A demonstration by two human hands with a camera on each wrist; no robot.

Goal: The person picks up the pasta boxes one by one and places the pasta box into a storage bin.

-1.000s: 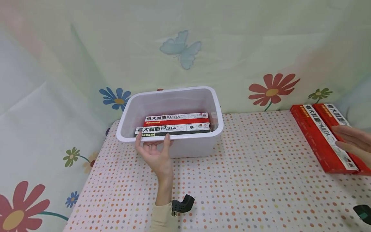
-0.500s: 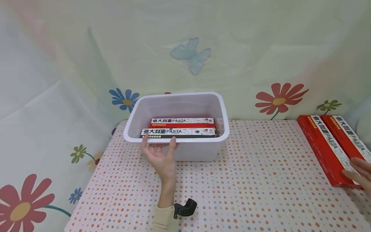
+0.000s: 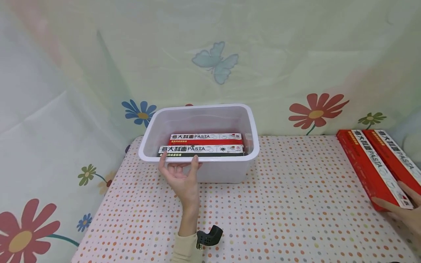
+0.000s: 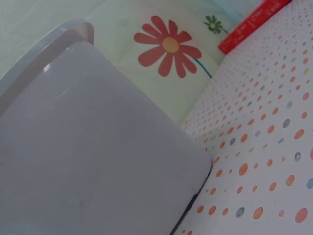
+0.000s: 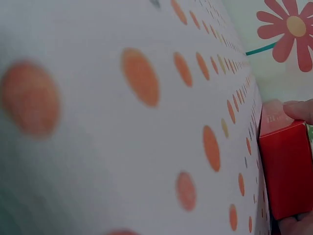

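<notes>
Fingers (image 3: pixel 196 159) of the left hand (image 3: pixel 180 179) hook over the near rim of the white bin (image 3: pixel 198 171), which stands at the back of the dotted worktop (image 3: pixel 289 204) with two pasta boxes inside. At the right edge, the right hand (image 3: pixel 402 213) pinches the near end of a red pasta box (image 3: pixel 368 166), thumb and fingers on opposite sides.

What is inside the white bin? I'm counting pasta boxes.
Two pasta boxes lie flat in the bin: a black box in front, a red box behind it. The near wall hides anything beneath them.
</notes>
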